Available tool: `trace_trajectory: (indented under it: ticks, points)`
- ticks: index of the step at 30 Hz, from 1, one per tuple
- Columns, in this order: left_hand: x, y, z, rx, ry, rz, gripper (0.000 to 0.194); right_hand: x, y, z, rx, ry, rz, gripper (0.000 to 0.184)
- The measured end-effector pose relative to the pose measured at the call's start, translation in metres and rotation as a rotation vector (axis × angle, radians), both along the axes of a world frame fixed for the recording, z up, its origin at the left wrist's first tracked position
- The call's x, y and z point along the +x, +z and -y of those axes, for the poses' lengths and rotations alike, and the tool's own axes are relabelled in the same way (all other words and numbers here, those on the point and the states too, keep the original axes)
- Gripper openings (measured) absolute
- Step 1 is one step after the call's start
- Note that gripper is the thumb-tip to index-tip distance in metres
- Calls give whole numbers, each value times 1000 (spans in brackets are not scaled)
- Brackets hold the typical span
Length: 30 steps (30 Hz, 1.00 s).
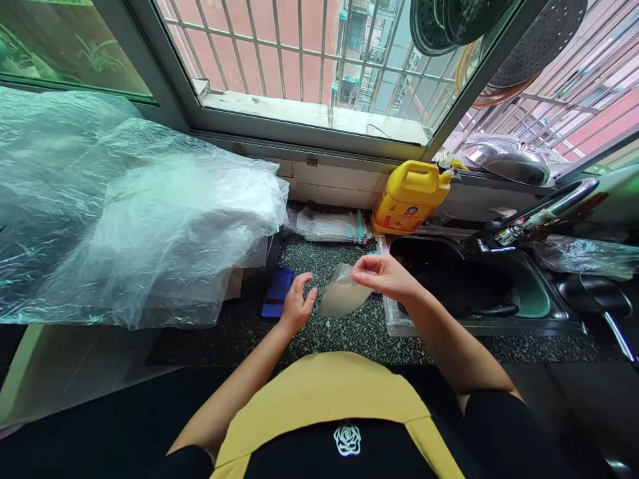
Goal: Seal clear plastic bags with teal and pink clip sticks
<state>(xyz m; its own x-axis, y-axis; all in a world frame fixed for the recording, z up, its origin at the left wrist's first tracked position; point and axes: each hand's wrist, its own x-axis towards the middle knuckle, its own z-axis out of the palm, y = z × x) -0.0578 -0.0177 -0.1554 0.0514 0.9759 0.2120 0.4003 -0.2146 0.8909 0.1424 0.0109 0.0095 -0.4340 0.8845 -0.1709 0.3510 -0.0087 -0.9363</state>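
Observation:
My right hand (384, 274) pinches the top edge of a small translucent plastic bag (342, 296) and holds it just above the speckled counter (349, 332). The bag hangs down to the left of that hand. My left hand (298, 304) hovers beside the bag's left edge with its fingers apart and curled, holding nothing. A blue flat object (277, 291) lies on the counter just left of my left hand.
A big heap of clear plastic sheeting (124, 206) covers the left side. A yellow detergent jug (410, 196) stands by the window. A packet of bags (329, 226) lies behind. The sink (459, 283) with a dark pan and tap (544, 213) is at right.

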Motion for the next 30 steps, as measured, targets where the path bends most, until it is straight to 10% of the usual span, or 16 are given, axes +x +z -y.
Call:
trace_trajectory:
  ticks: [5,17,25,30]
  points:
    - [7,42,-6,143,-284,469,56,-2,4,-2,-15,31,-69,33]
    - [11,98,-8,298,-653,173,42,3,5,-14,-97,67,-174,35]
    - [17,94,-11,284,-555,135,32,8,-9,-25,-88,64,-193,29]
    - [6,88,-13,272,-445,77,30,49,-49,-53,130,-390,68,26]
